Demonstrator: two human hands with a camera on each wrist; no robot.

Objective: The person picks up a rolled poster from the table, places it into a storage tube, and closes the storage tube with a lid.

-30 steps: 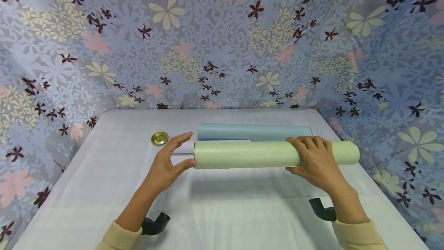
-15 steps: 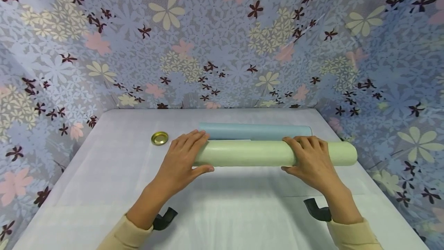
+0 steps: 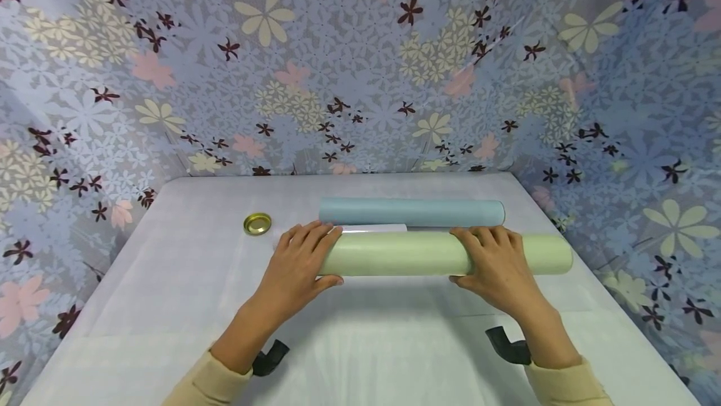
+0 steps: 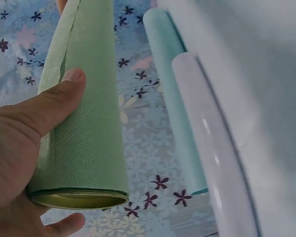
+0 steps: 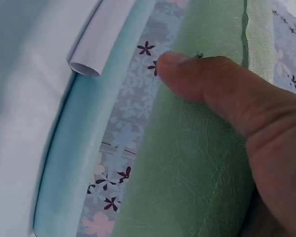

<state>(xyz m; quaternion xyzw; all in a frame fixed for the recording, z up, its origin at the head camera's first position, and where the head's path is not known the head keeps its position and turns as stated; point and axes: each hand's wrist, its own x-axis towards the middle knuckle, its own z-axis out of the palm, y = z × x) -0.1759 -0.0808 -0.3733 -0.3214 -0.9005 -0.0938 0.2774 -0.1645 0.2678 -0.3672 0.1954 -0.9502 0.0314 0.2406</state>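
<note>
A long pale green cardboard tube (image 3: 400, 254) is held level above the table by both hands. My left hand (image 3: 298, 262) grips it near the left end, fingers over the top and thumb on the near side. In the left wrist view that end of the tube (image 4: 86, 143) shows a gold metal rim. Toward the right end, my right hand (image 3: 498, 271) grips the tube the same way; its thumb (image 5: 212, 79) lies along the green surface in the right wrist view. A gold round lid (image 3: 257, 224) lies on the table, left of the tube.
Behind the green tube, a rolled white paper (image 3: 374, 228) lies partly hidden. A light blue tube (image 3: 411, 212) rests farther back, alongside it. The table (image 3: 141, 281) has a white cover, and floral cloth (image 3: 360, 68) hangs behind and at the sides.
My left hand, earlier spread at the tube's left end, has come over it and now grips it. The tube and right hand have shifted slightly left.
</note>
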